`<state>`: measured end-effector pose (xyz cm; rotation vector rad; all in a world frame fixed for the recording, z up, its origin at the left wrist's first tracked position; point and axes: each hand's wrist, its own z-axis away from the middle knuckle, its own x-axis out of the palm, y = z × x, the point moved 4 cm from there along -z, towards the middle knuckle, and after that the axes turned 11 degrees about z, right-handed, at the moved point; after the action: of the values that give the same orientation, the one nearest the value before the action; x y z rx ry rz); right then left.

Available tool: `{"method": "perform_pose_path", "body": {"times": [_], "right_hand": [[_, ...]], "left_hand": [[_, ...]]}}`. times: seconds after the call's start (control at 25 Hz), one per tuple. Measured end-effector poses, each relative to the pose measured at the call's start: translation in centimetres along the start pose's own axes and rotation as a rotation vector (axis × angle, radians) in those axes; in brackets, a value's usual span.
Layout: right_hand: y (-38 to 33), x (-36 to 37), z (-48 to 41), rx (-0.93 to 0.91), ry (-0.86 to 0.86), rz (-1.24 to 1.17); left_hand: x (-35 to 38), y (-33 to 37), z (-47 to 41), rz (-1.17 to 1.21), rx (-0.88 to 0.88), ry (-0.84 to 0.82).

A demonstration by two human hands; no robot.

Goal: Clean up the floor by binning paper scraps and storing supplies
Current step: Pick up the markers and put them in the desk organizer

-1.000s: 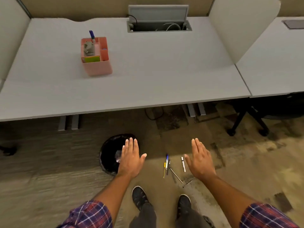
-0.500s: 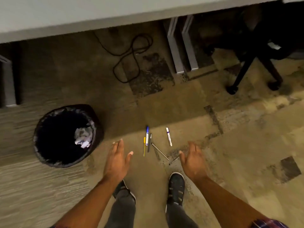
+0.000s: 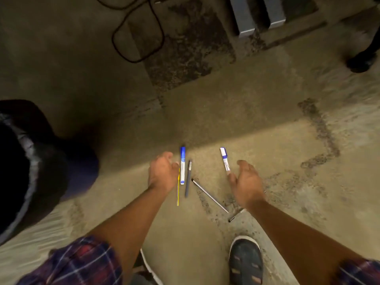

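Far left: round black waste bin with a black liner [image 3: 34, 161], cut off by the frame edge, contents not visible. It stands well apart from the pens.

Left hand [image 3: 162, 173] is low over the floor. Its fingers are loosely curled and mostly hidden behind the back of the hand, with nothing seen in its grip. The thumb is just beside the pens; can't tell if it touches.

Supplies all lie flat on the floor between the hands:
- thin yellow pencil [image 3: 178, 194], partly under the left hand's edge
- white marker with a blue cap [image 3: 182, 167], just beside the pencil
- dark grey pen [image 3: 188, 179], parallel to it, close
- thin silver stick pen [image 3: 209, 196], lying diagonally
- second, smaller white marker with a blue cap [image 3: 225, 161], its lower end at the right thumb
- short dark pen [image 3: 236, 215], partly hidden under the right wrist

Right hand [image 3: 246, 182] is cupped with fingers spread, holding nothing.

Below the hands: plaid sleeves [image 3: 78, 262] and a dark shoe with a white sole [image 3: 245, 260].

Top of view: looped black cable [image 3: 139, 38], grey metal desk legs [image 3: 257, 15] and a black chair foot [image 3: 359, 60].

The surface is tan carpet tile [image 3: 246, 120] with dark mottled patches, shadowed toward the top. There is some motion blur.
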<state>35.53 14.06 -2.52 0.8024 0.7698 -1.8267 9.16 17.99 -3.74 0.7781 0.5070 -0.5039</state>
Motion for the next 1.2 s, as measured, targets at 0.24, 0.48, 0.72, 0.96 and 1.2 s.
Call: {"method": "perform_pose_path", "body": {"times": [0.24, 0.48, 0.72, 0.96, 1.2], "right_hand": [[-1.3, 4.0, -5.0, 0.066, -0.034, 0.000], [-1.7, 4.5, -5.4, 0.098, -0.033, -0.005], [-4.3, -0.8, -1.2, -0.007, 0.054, -0.211], [-10.8, -8.6, 5.3, -0.084, 0.006, -0.414], [-17.7, -18.8, 14.4, -0.185, 0.041, -0.579]], "left_hand": [[4.1, 0.7, -5.5, -0.034, -0.010, 0.042], [4.3, -0.1, -6.4, 0.035, -0.031, 0.052], [0.0, 1.0, -2.3, 0.472, -0.117, 0.040], [-7.0, 6.8, 6.3, 0.868, -0.203, 0.003], [-17.7, 12.9, 15.5, 1.080, -0.182, -0.043]]}}
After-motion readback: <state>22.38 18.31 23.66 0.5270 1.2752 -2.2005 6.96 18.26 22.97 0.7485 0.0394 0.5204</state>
